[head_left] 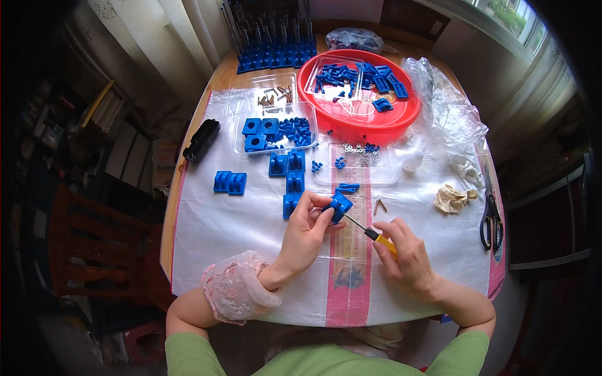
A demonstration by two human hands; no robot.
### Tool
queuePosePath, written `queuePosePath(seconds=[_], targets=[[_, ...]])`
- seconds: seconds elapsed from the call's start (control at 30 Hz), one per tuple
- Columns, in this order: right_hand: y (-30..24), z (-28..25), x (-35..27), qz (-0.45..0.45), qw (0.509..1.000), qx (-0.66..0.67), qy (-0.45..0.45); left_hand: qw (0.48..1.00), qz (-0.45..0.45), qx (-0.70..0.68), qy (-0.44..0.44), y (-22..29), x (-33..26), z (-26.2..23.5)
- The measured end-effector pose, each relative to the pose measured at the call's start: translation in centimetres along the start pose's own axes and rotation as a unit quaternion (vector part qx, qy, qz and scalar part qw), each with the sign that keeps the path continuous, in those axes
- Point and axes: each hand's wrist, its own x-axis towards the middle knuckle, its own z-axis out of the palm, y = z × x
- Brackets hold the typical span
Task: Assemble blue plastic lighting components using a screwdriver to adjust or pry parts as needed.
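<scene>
My left hand [305,227] grips a blue plastic block [339,207] between thumb and fingers, above the white sheet. In my right hand [407,258] is a screwdriver [384,242] with a yellow and black handle. Its shaft points up and left, and the tip meets the block's right side. Another blue block [291,204] lies beside my left hand, partly hidden by it. Just beyond the held block lie small blue parts [347,188]. Two brass-coloured screws [380,205] rest to the right of the block.
Clear trays [236,135] hold blue parts and screws. A red basin [411,122] of blue pieces stands behind them. Black scissors [491,222], crumpled paper [454,199] and plastic wrap [448,100] lie right. A black case [202,140] lies left; springs on a blue rack [276,56] stand far back.
</scene>
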Motion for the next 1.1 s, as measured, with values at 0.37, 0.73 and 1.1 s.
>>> queuePosePath(seconds=[0.37,0.73,1.1], targets=[[0.1,-0.2,-0.3,-0.005,1.000,-0.016,0.023,1.000,-0.004,0.002,-0.002,0.0,0.0,0.0],[0.6,-0.4,-0.1,0.023,0.997,-0.064,-0.028,1.000,0.009,-0.002,0.001,-0.2,0.1,-0.1],[0.4,0.1,-0.3,0.025,0.999,0.015,0.024,1.000,0.001,0.006,-0.003,0.0,0.1,0.1]])
